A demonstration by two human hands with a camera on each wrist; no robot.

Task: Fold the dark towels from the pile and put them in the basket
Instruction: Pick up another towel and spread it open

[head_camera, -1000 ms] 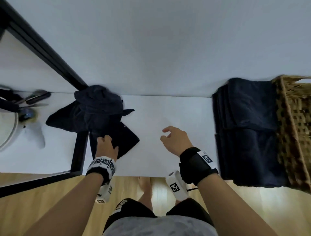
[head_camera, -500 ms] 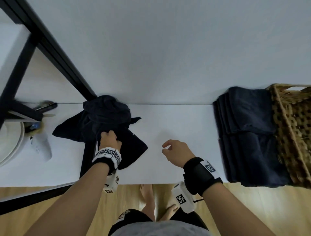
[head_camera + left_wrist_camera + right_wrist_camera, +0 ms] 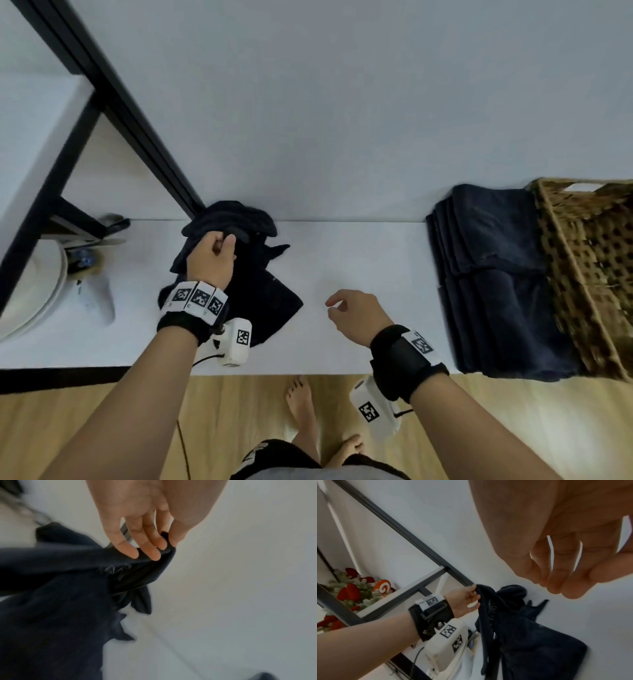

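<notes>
The left hand (image 3: 210, 262) pinches an edge of a crumpled dark navy towel (image 3: 253, 298) on the pile at the left of the white tabletop (image 3: 359, 260) — only the left-wrist view shows the cloth clamped between thumb and fingertips (image 3: 155, 555). The right hand (image 3: 356, 317) hovers, fingers loosely curled, holding nothing. Folded dark towels (image 3: 496, 274) apparently lie against the woven wicker basket (image 3: 589, 267), which is cut off at the right edge.
</notes>
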